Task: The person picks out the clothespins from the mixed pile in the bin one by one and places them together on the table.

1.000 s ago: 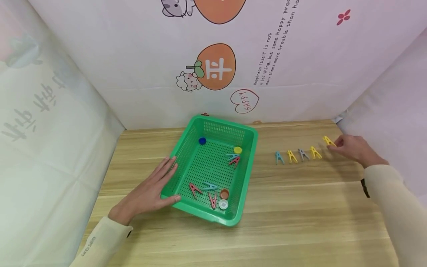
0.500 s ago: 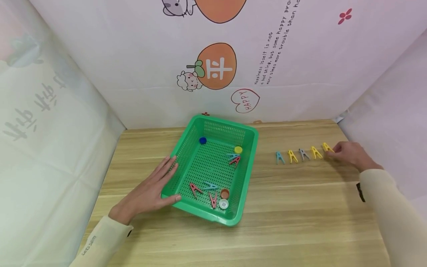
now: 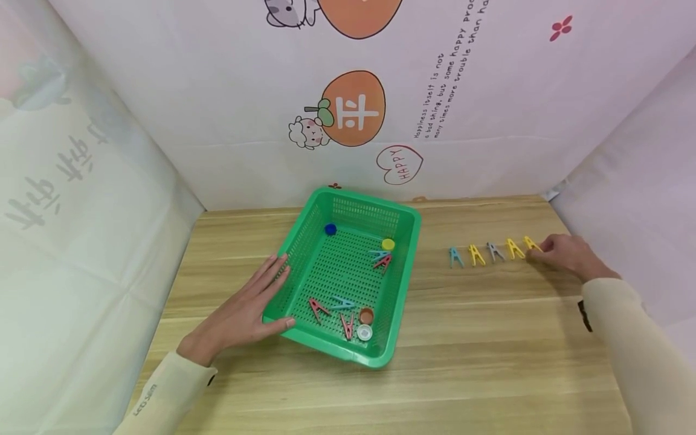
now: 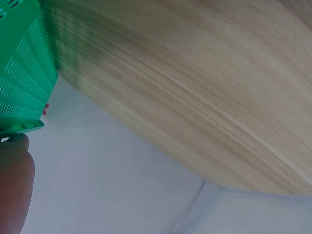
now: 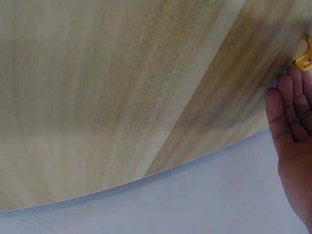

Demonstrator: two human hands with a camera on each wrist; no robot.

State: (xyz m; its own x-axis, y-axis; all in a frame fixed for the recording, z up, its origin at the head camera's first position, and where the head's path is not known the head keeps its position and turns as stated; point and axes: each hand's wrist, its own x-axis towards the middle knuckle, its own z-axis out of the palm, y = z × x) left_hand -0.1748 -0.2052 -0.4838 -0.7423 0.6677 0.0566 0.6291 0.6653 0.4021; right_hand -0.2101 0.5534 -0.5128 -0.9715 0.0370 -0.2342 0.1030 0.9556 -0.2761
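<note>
Pinching outermost yellow clothespin [image 3: 531,243] in right hand [image 3: 568,255], near far right corner of worktop [image 3: 489,350]. Resting left hand [image 3: 244,313], fingers extended, on basket [image 3: 403,290]. Ideally matching angle of neighbouring clothespin [image 3: 513,246], avoiding nudging it.

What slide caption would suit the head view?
Left hand on a green basket, right hand holding the rightmost clothespin of a row.

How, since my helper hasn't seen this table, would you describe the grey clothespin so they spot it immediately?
Find the green basket, then the row of five clothespins to its right. The grey clothespin is the middle one; its immediate neighbours are both yellow.
</note>
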